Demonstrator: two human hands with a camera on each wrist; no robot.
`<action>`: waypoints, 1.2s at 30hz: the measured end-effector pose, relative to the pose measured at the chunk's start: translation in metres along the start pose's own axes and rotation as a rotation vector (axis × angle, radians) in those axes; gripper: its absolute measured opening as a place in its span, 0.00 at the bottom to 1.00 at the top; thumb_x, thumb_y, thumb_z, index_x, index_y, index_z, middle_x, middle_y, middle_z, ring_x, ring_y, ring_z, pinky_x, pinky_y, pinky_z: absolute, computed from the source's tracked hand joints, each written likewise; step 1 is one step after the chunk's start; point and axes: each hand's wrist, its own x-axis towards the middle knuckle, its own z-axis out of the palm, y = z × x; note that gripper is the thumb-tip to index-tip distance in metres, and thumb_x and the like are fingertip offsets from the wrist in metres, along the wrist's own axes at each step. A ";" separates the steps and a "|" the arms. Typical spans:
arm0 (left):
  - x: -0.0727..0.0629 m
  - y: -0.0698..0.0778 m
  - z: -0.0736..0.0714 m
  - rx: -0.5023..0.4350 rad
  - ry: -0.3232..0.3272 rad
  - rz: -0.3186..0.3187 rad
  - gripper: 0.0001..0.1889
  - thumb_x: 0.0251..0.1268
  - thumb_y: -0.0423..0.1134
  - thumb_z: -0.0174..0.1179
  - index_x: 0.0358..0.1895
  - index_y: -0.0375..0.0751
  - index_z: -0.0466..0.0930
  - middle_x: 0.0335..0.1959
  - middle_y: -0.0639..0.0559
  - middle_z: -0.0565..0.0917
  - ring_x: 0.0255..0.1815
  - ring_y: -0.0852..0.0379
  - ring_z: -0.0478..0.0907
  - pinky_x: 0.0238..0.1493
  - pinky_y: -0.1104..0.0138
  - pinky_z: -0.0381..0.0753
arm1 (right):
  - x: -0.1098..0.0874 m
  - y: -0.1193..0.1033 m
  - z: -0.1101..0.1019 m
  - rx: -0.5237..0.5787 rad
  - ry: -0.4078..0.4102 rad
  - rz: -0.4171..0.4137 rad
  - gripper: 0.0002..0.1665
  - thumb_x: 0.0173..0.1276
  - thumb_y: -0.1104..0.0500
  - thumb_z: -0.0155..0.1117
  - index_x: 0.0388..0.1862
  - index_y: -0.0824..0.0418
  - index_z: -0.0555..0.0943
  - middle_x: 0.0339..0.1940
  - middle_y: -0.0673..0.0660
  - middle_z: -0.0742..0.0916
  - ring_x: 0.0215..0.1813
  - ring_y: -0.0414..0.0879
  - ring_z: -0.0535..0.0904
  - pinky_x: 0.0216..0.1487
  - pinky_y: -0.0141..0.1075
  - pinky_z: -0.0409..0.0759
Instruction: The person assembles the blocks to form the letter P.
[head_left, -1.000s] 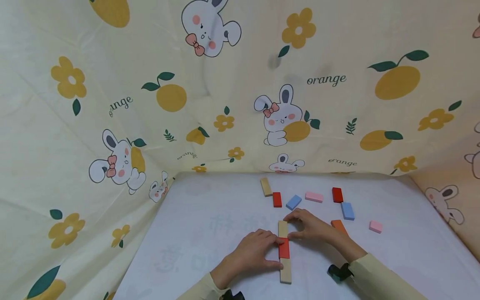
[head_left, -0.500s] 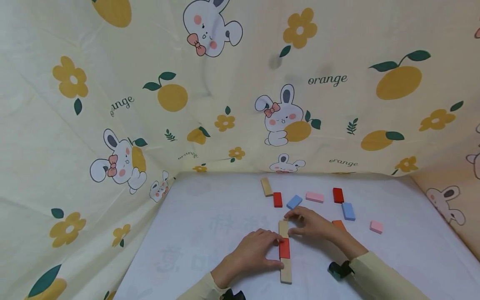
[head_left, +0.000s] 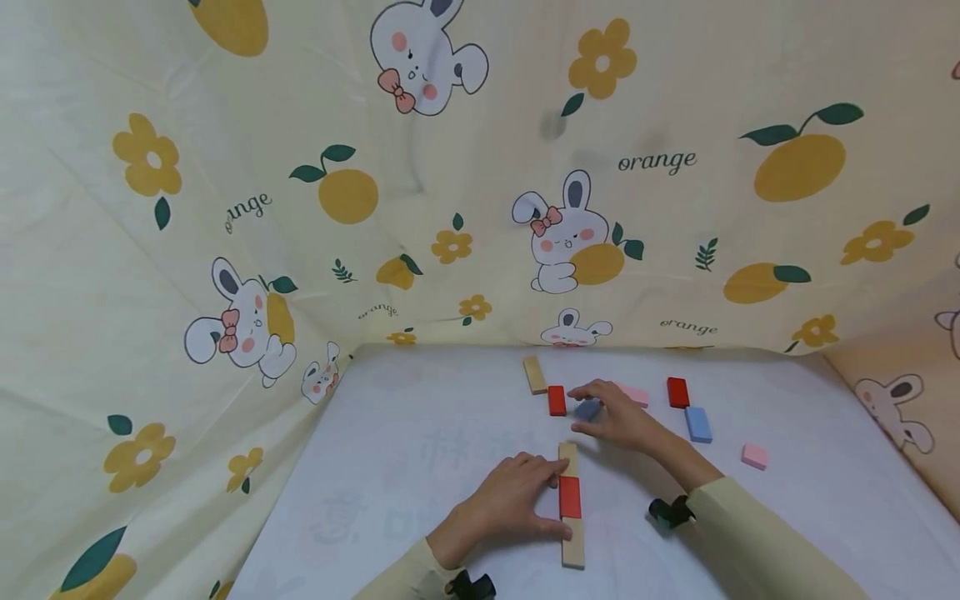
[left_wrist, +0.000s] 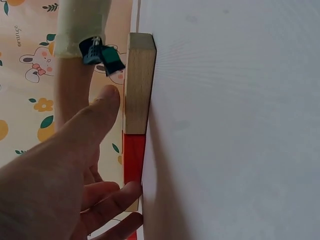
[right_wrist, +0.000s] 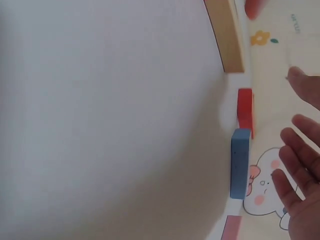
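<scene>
Three blocks lie end to end in a line: a near wooden block [head_left: 573,548], a red block [head_left: 571,498] and a far wooden block [head_left: 572,452]. My left hand [head_left: 504,502] rests at the line's left side, thumb at the near wooden block and fingertips toward the far end. In the left wrist view its thumb is beside the wooden block [left_wrist: 140,85], its fingers by the red block [left_wrist: 134,155]. My right hand [head_left: 618,417] hovers over a blue block [head_left: 588,410], fingers spread. The right wrist view shows the blue block [right_wrist: 240,162] apart from the fingers.
Behind the line lie another wooden block [head_left: 535,375] and a small red block [head_left: 557,401]. A pink block [head_left: 637,395] is partly behind my right hand. Farther right are a red block [head_left: 677,392], a blue block [head_left: 698,425] and a pink block [head_left: 754,456].
My right hand has left the far wooden block and moved away from me to the blue block. The left fingertips have shifted slightly toward the far wooden block. The orange block is now hidden.
</scene>
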 end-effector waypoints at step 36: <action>0.001 0.005 -0.002 0.055 -0.038 -0.016 0.51 0.59 0.79 0.65 0.82 0.59 0.68 0.69 0.63 0.78 0.71 0.61 0.71 0.73 0.56 0.72 | 0.057 0.030 0.014 -0.097 -0.149 0.136 0.41 0.66 0.47 0.82 0.73 0.60 0.78 0.70 0.63 0.80 0.71 0.61 0.73 0.73 0.63 0.72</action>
